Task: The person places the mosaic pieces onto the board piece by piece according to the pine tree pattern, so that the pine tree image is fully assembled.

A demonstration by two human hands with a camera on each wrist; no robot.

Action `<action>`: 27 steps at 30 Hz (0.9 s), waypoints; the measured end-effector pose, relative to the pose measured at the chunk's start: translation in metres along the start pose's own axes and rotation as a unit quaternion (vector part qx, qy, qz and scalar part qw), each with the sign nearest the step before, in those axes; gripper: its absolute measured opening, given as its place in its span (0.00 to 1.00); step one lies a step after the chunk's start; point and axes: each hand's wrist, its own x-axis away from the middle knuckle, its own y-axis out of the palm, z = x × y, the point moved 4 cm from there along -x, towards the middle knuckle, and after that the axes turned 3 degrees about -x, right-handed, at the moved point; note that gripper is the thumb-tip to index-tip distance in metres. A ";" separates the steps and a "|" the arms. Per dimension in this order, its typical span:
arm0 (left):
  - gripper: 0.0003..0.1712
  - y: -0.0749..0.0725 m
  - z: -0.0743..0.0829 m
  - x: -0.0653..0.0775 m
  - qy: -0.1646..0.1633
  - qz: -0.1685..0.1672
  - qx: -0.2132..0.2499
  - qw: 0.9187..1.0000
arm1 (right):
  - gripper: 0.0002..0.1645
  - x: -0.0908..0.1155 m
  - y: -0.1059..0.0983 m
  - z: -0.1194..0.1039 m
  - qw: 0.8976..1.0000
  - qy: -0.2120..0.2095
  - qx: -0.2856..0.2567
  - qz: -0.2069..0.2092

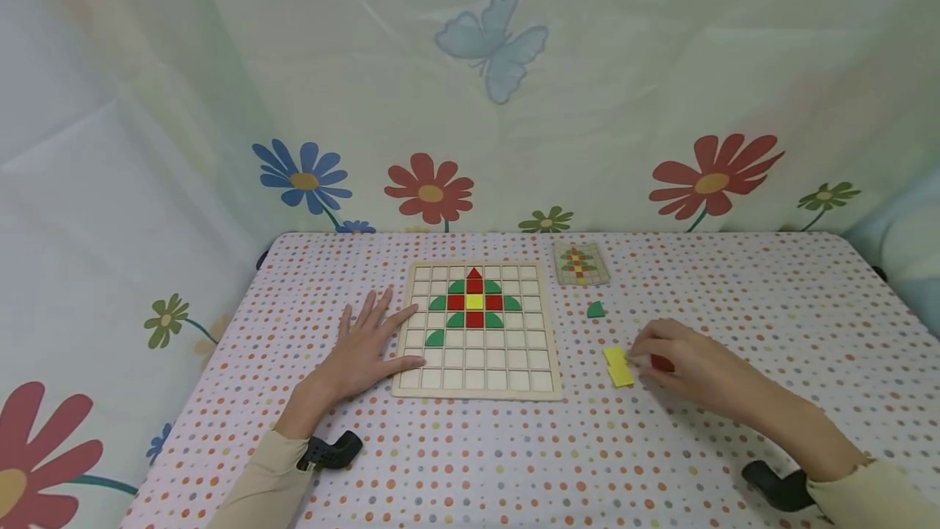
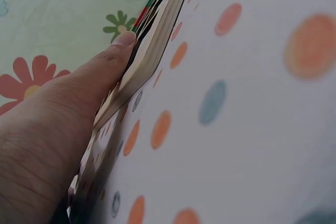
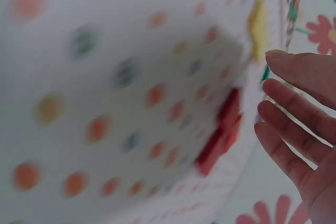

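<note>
Spotted white tablecloth (image 1: 470, 464) across the nearest part of the scene. Pale sleeves (image 1: 260, 488) low at left and right, with dark wrist devices (image 1: 334, 451) just beyond the cuffs. At right, right hand (image 1: 693, 362) above red pieces (image 3: 221, 137) lying together on the cloth; fingers lightly bent, narrow gap between thumb and index finger, apparently empty. Cannot tell about fingertip contact with the cloth. Just left of these fingertips, yellow pieces (image 1: 618, 367), edge against edge. At left, left hand (image 1: 363, 349) with fingers spread wide, thumb and fingertips at the left rim of a wooden grid board (image 1: 499, 393). On this board, from near to far: lone green quarter-round (image 1: 435, 339) at left, red square (image 1: 475, 319) between green corners, yellow square (image 1: 475, 302) between red ones, then another red square and a red triangle (image 1: 473, 274) on top. Right of the board, loose green piece (image 1: 596, 311); farther off, small card (image 1: 598, 270) with a similar printed figure. Farthest, pale backdrop (image 1: 602, 88) with printed red flowers (image 1: 429, 193), blue flower (image 1: 303, 180) at left and pale blue butterfly (image 1: 496, 46) above.
</note>
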 end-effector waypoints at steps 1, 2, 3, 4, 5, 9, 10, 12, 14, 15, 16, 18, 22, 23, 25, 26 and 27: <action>0.51 0.000 -0.001 0.001 -0.001 0.000 -0.001 1.000 | 0.12 0.003 0.002 0.006 1.000 0.005 -0.002 -0.002; 0.51 0.000 -0.002 0.002 -0.002 0.001 -0.001 1.000 | 0.12 0.006 0.005 0.012 1.000 0.010 -0.003 -0.001; 0.51 0.000 -0.002 0.002 -0.001 0.002 -0.002 1.000 | 0.12 0.008 0.006 0.015 1.000 0.012 -0.006 0.003; 0.51 0.000 -0.002 0.002 0.000 0.002 -0.002 1.000 | 0.12 0.009 0.008 0.019 1.000 0.015 -0.010 0.007; 0.51 0.000 -0.003 0.002 0.002 0.002 -0.002 1.000 | 0.12 0.010 0.008 0.021 1.000 0.019 -0.011 0.011; 0.51 0.001 -0.002 0.002 0.001 -0.002 -0.004 1.000 | 0.14 0.010 0.008 0.028 0.999 0.028 -0.013 0.027; 0.51 0.001 -0.002 0.001 0.001 -0.003 -0.004 1.000 | 0.14 0.009 0.007 0.030 0.999 0.027 -0.012 0.028; 0.51 0.000 -0.001 0.001 0.000 -0.003 -0.005 1.000 | 0.14 0.008 0.007 0.032 0.999 0.029 -0.013 0.031; 0.52 0.000 0.000 -0.001 0.001 -0.002 -0.003 1.000 | 0.15 0.010 0.005 0.035 0.999 0.034 -0.016 0.034; 0.52 -0.001 0.001 -0.001 0.003 -0.001 -0.002 1.000 | 0.15 0.010 0.004 0.036 0.999 0.036 -0.018 0.034; 0.52 -0.001 0.002 -0.002 0.004 0.000 -0.001 1.000 | 0.14 0.011 0.004 0.037 0.998 0.040 -0.020 0.032; 0.51 -0.001 0.002 -0.003 0.005 0.000 -0.003 1.000 | 0.15 0.011 0.002 0.040 0.998 0.048 -0.026 0.028; 0.51 -0.001 0.002 -0.004 0.003 -0.001 -0.007 1.000 | 0.15 0.007 -0.004 0.045 0.996 0.072 -0.056 -0.001; 0.51 -0.001 0.002 -0.004 0.003 0.000 -0.007 1.000 | 0.15 0.005 -0.005 0.047 0.995 0.080 -0.066 -0.010; 0.51 0.000 0.001 -0.002 0.000 0.000 -0.007 1.000 | 0.15 0.002 -0.005 0.049 0.991 0.095 -0.089 -0.030; 0.52 0.000 0.000 -0.001 -0.002 -0.001 -0.007 1.000 | 0.15 0.000 -0.005 0.050 0.989 0.101 -0.097 -0.037; 0.52 0.001 0.000 0.000 -0.003 -0.002 -0.007 1.000 | 0.15 -0.002 -0.004 0.050 0.988 0.104 -0.102 -0.043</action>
